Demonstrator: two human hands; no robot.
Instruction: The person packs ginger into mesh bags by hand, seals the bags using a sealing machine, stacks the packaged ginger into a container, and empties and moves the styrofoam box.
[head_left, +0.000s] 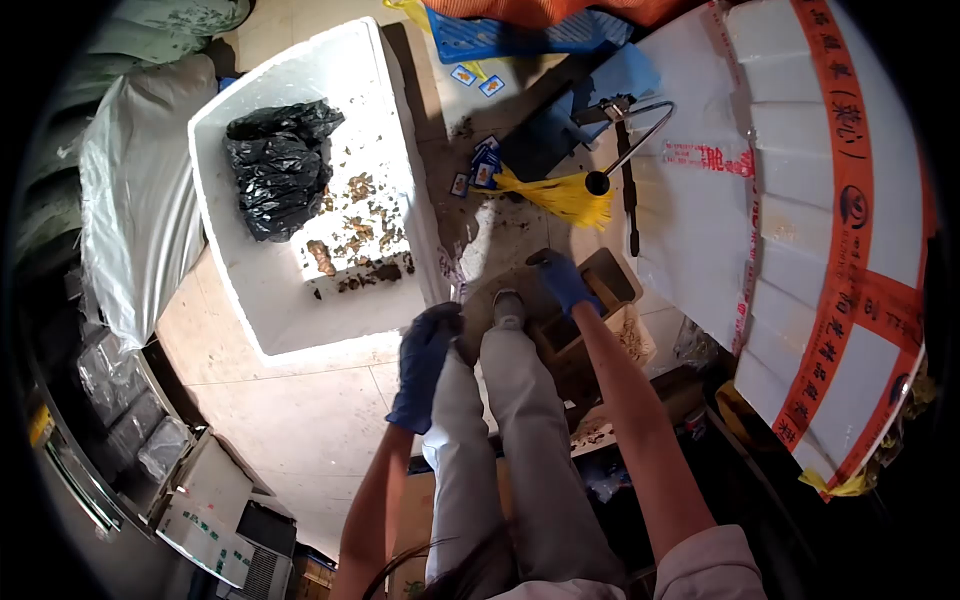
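Note:
My left hand [428,365], in a dark blue glove, is over my left knee, close to the right front corner of a white foam box [285,335]. Its fingers are curled together; whatever they may pinch is too small to make out. My right hand [565,280], gloved in the same blue, reaches over a brown tub [612,275] on the floor by my foot. Those fingers are stretched out and appear to hold nothing. Inside the foam box lie a crumpled black plastic bag [275,170] and scattered brown bits [360,235].
Yellow strips [560,195] and small blue-and-white cards [485,165] lie on the floor ahead. A metal hooked rod [640,145] leans near large white boxes with red tape [830,200] on the right. A blue plastic crate [520,38] is at the back, a white sack [145,200] on the left.

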